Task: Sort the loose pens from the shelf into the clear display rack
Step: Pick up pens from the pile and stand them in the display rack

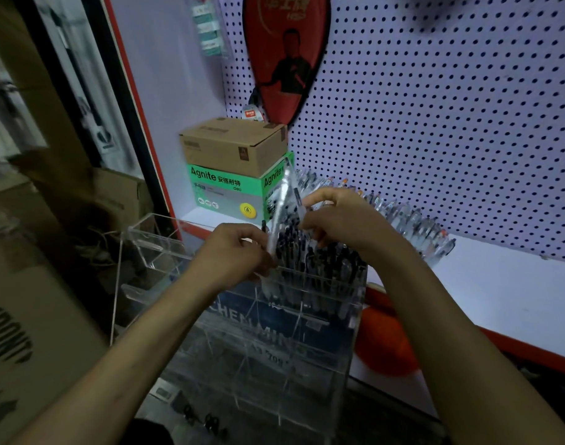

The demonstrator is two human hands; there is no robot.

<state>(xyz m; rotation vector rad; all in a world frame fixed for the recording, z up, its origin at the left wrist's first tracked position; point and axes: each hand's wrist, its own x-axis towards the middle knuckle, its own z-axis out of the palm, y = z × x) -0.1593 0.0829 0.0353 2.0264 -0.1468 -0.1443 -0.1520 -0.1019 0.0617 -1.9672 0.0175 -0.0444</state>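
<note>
Above the clear rack (pixel 268 319), left hand (pixel 233 252), right hand (pixel 342 216), gripping blurred pens (pixel 286 203)

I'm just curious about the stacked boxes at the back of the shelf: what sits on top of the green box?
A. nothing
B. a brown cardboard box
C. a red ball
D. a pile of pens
B: a brown box rests right on the green box, at the left end of the shelf, behind the two hands.
</note>
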